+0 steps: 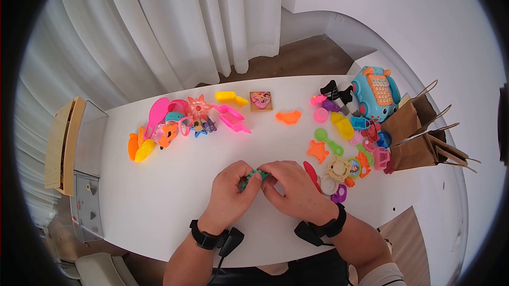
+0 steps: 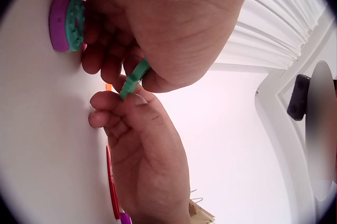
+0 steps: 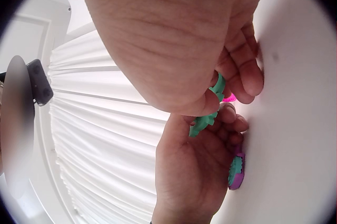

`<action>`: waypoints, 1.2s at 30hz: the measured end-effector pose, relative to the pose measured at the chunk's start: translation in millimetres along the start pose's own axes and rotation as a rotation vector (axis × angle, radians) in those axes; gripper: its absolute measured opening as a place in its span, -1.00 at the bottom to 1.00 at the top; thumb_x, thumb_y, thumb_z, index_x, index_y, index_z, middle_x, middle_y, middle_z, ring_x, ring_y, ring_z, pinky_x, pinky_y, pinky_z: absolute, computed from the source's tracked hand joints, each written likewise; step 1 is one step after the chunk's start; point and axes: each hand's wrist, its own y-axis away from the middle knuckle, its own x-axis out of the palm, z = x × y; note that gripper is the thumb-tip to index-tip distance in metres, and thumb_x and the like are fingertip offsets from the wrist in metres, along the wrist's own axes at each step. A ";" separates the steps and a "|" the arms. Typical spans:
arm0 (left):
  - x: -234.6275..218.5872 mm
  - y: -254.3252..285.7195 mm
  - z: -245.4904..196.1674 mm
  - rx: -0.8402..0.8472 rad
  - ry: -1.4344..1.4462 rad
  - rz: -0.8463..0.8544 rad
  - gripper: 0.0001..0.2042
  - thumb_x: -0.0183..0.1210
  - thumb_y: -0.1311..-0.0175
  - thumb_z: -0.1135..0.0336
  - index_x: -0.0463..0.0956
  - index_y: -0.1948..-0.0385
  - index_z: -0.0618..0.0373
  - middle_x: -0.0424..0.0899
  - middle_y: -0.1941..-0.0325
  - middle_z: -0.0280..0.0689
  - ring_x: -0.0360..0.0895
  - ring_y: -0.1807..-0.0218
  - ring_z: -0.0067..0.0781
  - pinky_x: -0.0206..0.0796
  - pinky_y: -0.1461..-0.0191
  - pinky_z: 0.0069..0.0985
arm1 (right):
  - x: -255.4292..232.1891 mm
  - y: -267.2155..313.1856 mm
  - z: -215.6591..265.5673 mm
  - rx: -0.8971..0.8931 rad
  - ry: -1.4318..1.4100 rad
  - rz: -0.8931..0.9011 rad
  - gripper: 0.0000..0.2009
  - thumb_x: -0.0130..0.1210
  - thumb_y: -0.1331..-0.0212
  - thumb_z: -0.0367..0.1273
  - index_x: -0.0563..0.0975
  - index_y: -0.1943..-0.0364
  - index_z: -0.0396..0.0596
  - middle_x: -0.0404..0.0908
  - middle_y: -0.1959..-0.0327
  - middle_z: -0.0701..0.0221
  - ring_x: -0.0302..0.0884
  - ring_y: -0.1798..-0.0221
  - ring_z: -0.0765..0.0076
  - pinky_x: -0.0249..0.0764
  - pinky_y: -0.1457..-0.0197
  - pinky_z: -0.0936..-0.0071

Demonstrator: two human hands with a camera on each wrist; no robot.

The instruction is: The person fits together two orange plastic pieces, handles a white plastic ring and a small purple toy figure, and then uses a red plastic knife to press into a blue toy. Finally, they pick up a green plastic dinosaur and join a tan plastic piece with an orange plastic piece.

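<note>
Close to the front of the white table, my left hand (image 1: pixel 229 193) and my right hand (image 1: pixel 297 188) meet over a small green knobbed toy piece (image 1: pixel 258 174). Thumb and fingers of each hand pinch it from opposite ends. The left wrist view shows the green piece (image 2: pixel 135 78) as a thin, curved strip with a bumpy edge. Beside the left fingers, a purple toy with a teal studded face (image 2: pixel 59 21) stands on the table. It also shows in the right wrist view, the purple toy (image 3: pixel 236 174) being just by the left fingertips. My hands mostly hide it in the head view.
Pink, orange and yellow toys (image 1: pixel 159 112) cluster at the back left. A boxed pink heart (image 1: pixel 261 100) and an orange mould (image 1: pixel 288 117) lie at the back middle. Right of the hands are a red toy knife (image 1: pixel 311 175), several small toys, a blue toy phone (image 1: pixel 366 92) and paper bags (image 1: pixel 405 153).
</note>
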 end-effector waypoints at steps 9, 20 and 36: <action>0.3 0.6 -0.9 -0.014 0.029 0.004 -0.84 0.21 -0.47 0.41 0.50 0.37 0.22 0.47 0.45 -0.47 0.25 0.41 -0.72 0.17 0.36 -0.62 | 1.0 -0.9 1.9 -0.029 -0.023 -0.037 -0.67 0.26 -0.13 -0.52 0.53 -0.01 -0.13 0.67 0.23 0.31 0.67 0.18 0.14 0.48 -0.12 0.16; 0.5 1.0 -1.8 -0.006 0.007 0.003 -0.85 0.22 -0.45 0.42 0.50 0.36 0.22 0.48 0.45 -0.44 0.27 0.41 -0.70 0.19 0.35 -0.61 | 0.1 0.5 0.7 -0.019 -0.004 -0.018 -0.65 0.27 -0.16 -0.51 0.55 -0.06 -0.12 0.70 0.10 0.31 0.68 0.14 0.20 0.49 -0.16 0.20; 0.4 0.7 -1.5 -0.021 -0.007 0.006 -0.85 0.22 -0.44 0.41 0.51 0.36 0.22 0.49 0.45 -0.43 0.28 0.41 -0.69 0.20 0.35 -0.60 | 1.6 0.7 -1.1 -0.016 -0.005 -0.022 -0.66 0.26 -0.15 -0.52 0.55 -0.05 -0.11 0.70 0.12 0.32 0.68 0.14 0.20 0.48 -0.17 0.20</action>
